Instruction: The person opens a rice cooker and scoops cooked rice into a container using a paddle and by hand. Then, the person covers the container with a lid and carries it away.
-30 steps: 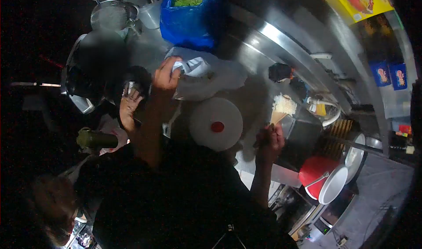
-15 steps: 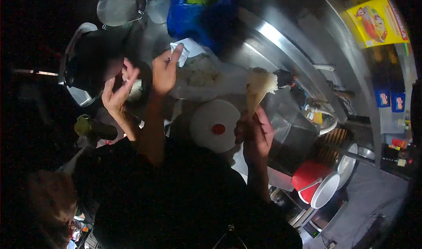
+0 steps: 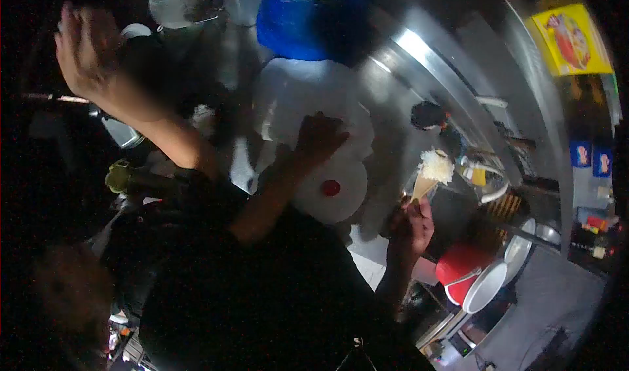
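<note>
My right hand point(image 3: 419, 225) is closed around the handle of a rice paddle point(image 3: 424, 186). A clump of white rice point(image 3: 437, 166) sticks to the blade. My left hand point(image 3: 321, 137) is a dark shape over a whitish sheet or cover point(image 3: 291, 96), and shadow hides how its fingers are set. Just below it is a round white lid point(image 3: 313, 197) with a red centre knob point(image 3: 330, 187). Whatever lies under the whitish sheet is hidden.
At left, a co-worker's blurred hand point(image 3: 88, 59) is raised with fingers spread. A blue bag point(image 3: 291, 27) with green contents stands at the back. Strainers point(image 3: 187, 4) sit beside it. A red bucket point(image 3: 458, 266) and white bucket point(image 3: 486, 286) are at lower right.
My left hand has moved right from a crumpled white piece; a whitish sheet now lies where rice showed. The rice paddle moved right and down. The co-worker's hand rose to the upper left.
</note>
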The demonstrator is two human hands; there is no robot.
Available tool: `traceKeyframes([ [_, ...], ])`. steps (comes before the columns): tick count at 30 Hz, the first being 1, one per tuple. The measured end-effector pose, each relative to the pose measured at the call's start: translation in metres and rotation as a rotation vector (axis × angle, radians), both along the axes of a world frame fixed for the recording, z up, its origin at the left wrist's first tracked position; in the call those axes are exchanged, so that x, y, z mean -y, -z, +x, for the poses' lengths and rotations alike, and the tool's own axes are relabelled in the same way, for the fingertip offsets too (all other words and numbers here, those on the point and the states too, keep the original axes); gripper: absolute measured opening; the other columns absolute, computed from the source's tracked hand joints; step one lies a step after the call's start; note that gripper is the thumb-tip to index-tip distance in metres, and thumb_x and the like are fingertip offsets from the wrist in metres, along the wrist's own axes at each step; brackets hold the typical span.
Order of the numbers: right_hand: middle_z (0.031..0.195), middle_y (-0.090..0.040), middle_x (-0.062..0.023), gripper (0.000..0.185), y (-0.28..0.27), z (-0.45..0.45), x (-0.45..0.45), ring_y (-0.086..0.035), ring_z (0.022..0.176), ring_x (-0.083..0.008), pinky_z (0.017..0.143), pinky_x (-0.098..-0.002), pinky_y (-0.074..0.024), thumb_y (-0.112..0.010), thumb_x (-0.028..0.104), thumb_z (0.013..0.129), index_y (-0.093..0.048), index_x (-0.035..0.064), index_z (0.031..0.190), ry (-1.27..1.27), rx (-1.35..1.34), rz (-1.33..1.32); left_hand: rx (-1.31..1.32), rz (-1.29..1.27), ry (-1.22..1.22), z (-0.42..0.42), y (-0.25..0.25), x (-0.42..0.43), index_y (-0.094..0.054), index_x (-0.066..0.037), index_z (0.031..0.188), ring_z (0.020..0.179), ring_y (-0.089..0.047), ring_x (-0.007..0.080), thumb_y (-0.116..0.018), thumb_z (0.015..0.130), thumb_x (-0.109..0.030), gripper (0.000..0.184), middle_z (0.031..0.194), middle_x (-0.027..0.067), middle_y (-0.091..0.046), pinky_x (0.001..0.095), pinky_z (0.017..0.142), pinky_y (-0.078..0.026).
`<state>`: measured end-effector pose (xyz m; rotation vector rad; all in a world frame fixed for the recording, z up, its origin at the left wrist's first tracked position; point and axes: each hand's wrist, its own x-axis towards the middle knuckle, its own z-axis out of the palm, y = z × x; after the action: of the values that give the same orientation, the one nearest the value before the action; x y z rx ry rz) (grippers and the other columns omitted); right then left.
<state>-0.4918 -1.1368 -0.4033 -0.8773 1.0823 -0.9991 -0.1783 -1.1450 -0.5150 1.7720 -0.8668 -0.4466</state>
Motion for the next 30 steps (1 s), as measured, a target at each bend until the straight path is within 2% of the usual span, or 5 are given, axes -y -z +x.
traceKeyframes([
  [10,0.072,-0.055,-0.0026,0.018,0.004,-0.008,0.001,-0.049,0.054,-0.0100,0.046,-0.0225,-0.0382,-0.055,0.016,0.095,-0.059,0.0011,0.106,0.016,0.004,-0.030,0.205,0.080,0.065,0.006,0.012,-0.002,-0.068,0.002,0.093,0.071,-0.053,0.0118,-0.063,0.095,-0.032,0.035,0.076,0.0076,-0.064,0.0318,0.067,-0.044],
  [21,0.085,-0.060,-0.0038,0.017,0.017,-0.010,-0.016,-0.054,0.071,-0.0115,0.067,-0.0246,-0.0435,-0.052,0.009,0.097,-0.058,-0.0013,0.109,0.072,0.094,-0.059,0.352,0.257,0.027,0.023,0.026,0.026,-0.069,0.002,0.101,0.075,-0.058,0.0150,-0.064,0.095,-0.032,0.036,0.084,0.0116,-0.070,0.0340,0.073,-0.048],
  [25,0.085,-0.060,-0.0044,0.020,0.029,-0.003,-0.024,-0.055,0.071,-0.0116,0.064,-0.0218,-0.0440,-0.055,0.013,0.094,-0.058,0.0015,0.110,0.234,-0.035,-0.017,0.078,-0.086,0.026,0.053,-0.021,0.052,-0.068,0.002,0.108,0.082,-0.061,0.0156,-0.064,0.095,-0.034,0.039,0.091,0.0159,-0.071,0.0329,0.079,-0.048],
  [26,0.082,-0.059,-0.0045,0.019,0.034,-0.008,-0.023,-0.054,0.068,-0.0111,0.059,-0.0225,-0.0435,-0.056,0.015,0.094,-0.059,0.0020,0.108,0.189,-0.314,-0.143,0.078,0.048,0.033,0.065,-0.029,0.054,-0.067,0.004,0.109,0.092,-0.062,0.0215,-0.063,0.095,-0.038,0.044,0.102,0.0198,-0.069,0.0342,0.087,-0.046],
  [30,0.076,-0.056,-0.0038,0.014,0.057,-0.045,-0.012,-0.051,0.059,-0.0103,0.051,-0.0246,-0.0425,-0.057,0.017,0.095,-0.058,0.0038,0.098,0.342,-0.022,0.095,0.568,0.189,0.058,0.071,-0.021,0.068,-0.058,0.006,0.124,0.118,-0.051,0.0400,-0.060,0.095,-0.038,0.053,0.126,0.0256,-0.057,0.0438,0.106,-0.035],
])
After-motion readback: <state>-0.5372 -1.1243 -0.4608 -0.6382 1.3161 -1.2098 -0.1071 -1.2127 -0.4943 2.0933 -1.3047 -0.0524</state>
